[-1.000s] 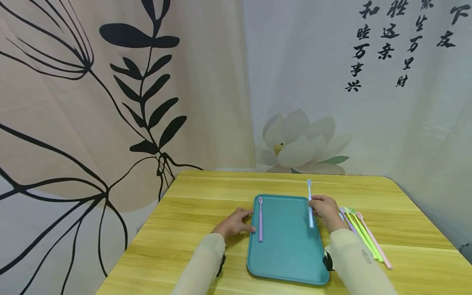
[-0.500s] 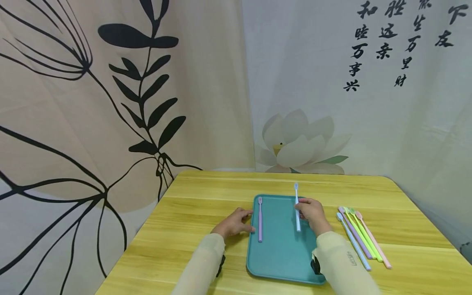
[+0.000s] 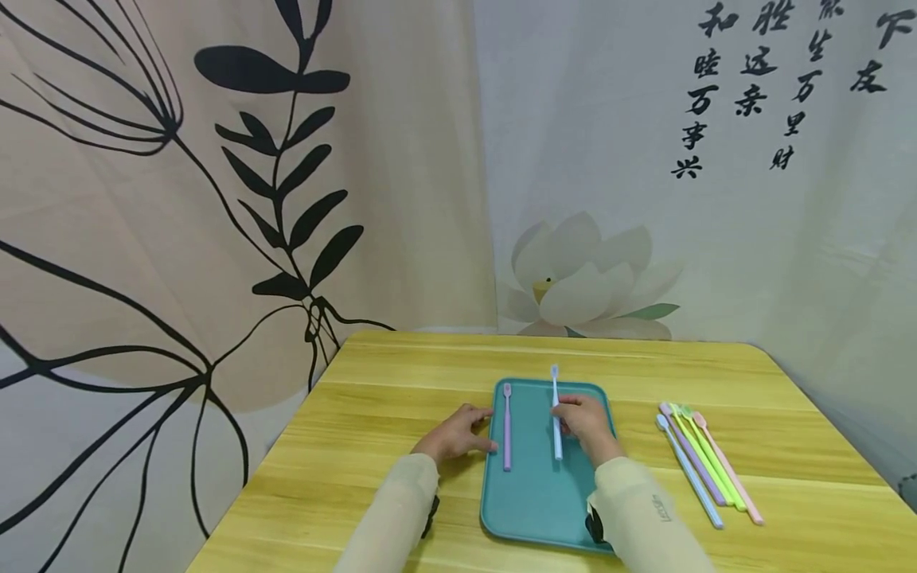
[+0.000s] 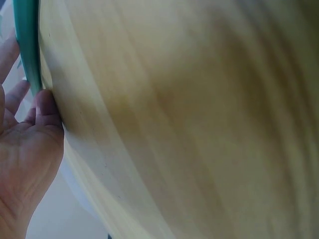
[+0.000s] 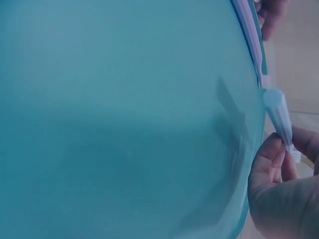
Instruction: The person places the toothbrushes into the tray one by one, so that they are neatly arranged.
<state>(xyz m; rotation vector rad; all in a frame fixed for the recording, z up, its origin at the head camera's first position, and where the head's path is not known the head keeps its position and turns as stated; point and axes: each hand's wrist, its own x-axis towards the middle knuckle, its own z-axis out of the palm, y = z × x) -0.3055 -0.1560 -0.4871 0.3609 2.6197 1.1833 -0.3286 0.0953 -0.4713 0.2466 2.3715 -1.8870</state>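
Now I'm watching the right hand (image 3: 586, 423) pinch a blue toothbrush (image 3: 556, 442) over the tray (image 3: 533, 509), right of a purple toothbrush (image 3: 507, 442) lying in it; the left hand (image 3: 454, 436), fingers loosely extended, touches the tray's left edge.

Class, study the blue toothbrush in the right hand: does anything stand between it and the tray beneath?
Nothing visible does. The right hand pinches the blue toothbrush above a bare part of the tray; the purple toothbrush in it lies to the left.
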